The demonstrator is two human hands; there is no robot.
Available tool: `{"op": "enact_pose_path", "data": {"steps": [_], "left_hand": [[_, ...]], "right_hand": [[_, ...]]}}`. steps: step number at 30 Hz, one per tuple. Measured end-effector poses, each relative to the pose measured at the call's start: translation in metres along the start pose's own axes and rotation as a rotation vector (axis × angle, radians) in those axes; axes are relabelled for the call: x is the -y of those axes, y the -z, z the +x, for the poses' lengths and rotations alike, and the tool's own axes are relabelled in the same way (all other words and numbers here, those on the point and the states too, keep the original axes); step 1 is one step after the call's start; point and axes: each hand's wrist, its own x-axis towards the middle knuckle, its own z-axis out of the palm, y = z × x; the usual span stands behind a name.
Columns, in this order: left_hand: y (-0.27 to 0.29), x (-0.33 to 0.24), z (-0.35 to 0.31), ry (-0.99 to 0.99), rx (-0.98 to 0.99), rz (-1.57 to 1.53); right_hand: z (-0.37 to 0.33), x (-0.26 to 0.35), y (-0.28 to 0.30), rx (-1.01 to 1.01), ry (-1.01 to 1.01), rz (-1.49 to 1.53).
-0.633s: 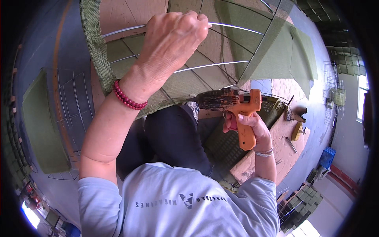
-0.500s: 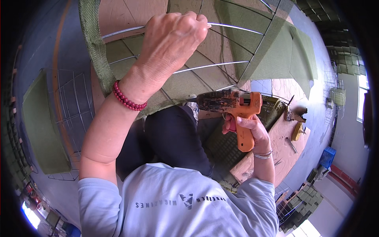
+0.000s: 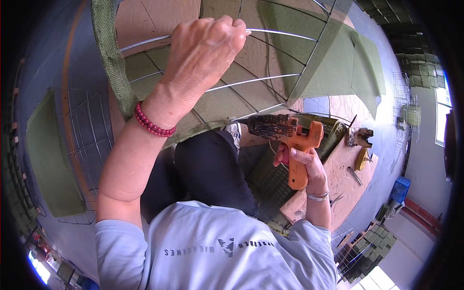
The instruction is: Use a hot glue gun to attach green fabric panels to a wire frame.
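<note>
My left hand, with a red bead bracelet at its wrist, is closed over a metal wire of a wire frame. Green woven fabric covers part of that frame, and a coarse green band runs down its left side. In my right hand is an orange glue gun, held by the handle with fingers at its pink trigger. Dark residue coats its front, and the nozzle points left at the fabric's near edge, close to the lower wire. Whether the nozzle touches the fabric, I cannot tell.
Right of the glue gun, a wooden board bears a yellow-handled tool, a metal rod and a stained holder. A green crate sits beside my legs. Another wire frame with a green panel stands at left.
The glue gun's nozzle has shifted slightly right along the fabric's near edge. My left hand keeps its grip on the wire; the whole view has shifted a little.
</note>
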Motion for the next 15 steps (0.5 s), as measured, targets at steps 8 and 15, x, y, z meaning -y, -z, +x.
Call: {"op": "enact_pose_path", "data": {"steps": [8, 15], "left_hand": [[-0.0018, -0.0008, 0.0003, -0.018, -0.044, -0.021], [-0.0039, 0.0011, -0.0022, -0.013, -0.041, -0.012]], "right_hand": [[-0.0025, -0.007, 0.0006, -0.05, -0.002, -0.014], [-0.0074, -0.0099, 0.0017, -0.11, 0.066, 0.039]]}}
